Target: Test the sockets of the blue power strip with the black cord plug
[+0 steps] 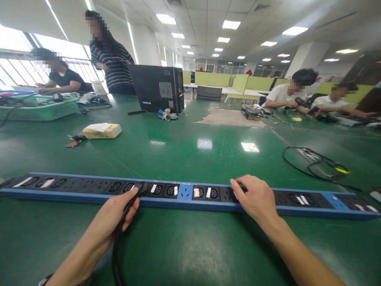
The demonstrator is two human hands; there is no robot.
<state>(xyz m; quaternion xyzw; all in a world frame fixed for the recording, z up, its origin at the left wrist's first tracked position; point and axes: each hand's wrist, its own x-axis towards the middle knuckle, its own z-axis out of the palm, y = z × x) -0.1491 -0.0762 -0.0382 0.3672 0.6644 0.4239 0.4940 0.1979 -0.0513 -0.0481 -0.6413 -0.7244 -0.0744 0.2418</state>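
A long blue power strip with black outlets lies across the green table in front of me. My left hand is closed on a black plug at one of its outlets, left of the middle. Whether the plug is fully seated I cannot tell. Its thick black cable hangs from the hand toward the bottom edge of the view. My right hand is closed over the strip right of the middle, thumb on the near side and fingers curled across. Its fingertips are partly hidden. White and pink stickers mark several outlets.
Beyond the strip lie a tissue pack, a black computer tower, gloves and a green basket of cables. A coiled black cable is at right. Several people sit or stand around the table.
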